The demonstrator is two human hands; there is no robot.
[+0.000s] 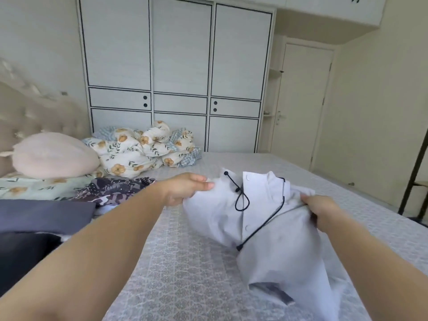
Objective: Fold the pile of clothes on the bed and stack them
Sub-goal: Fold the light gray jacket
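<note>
**Both hands grip white shirt over bed**

Head view: L hand [185,188] has fingers curled round a bunched edge of the pale white button-front shirt with dark navy cord trim [261,228], thumb on top, fingertips pressed into the fabric. R hand [320,210] is clenched on the shirt's opposite edge, knuckles up, cloth gathered inside the fist. Neither hand is loose; both are grasping the same garment.

Shirt hangs betw. the two hands, upper part stretched across, lower part sagging down toward the camera and touching the grey patterned bedspread [185,274]. Navy cord loops near the collar, just R of the L fingertips, then runs diagonally down the front to a knotted end. Two white buttons show along the placket.

L of the L forearm, on the bed: dark patterned crumpled garment [118,188], w/ a flat slate-blue cloth [44,216] in front of it and a black item [23,253] nearest the camera. All lie well apart from the shirt.

Further back: round pale pink cushion [53,154] by the tufted headboard, floral white-and-orange duvet heap [143,149] beside it, white wardrobe w/ black trim lines [180,66] behind.
</note>
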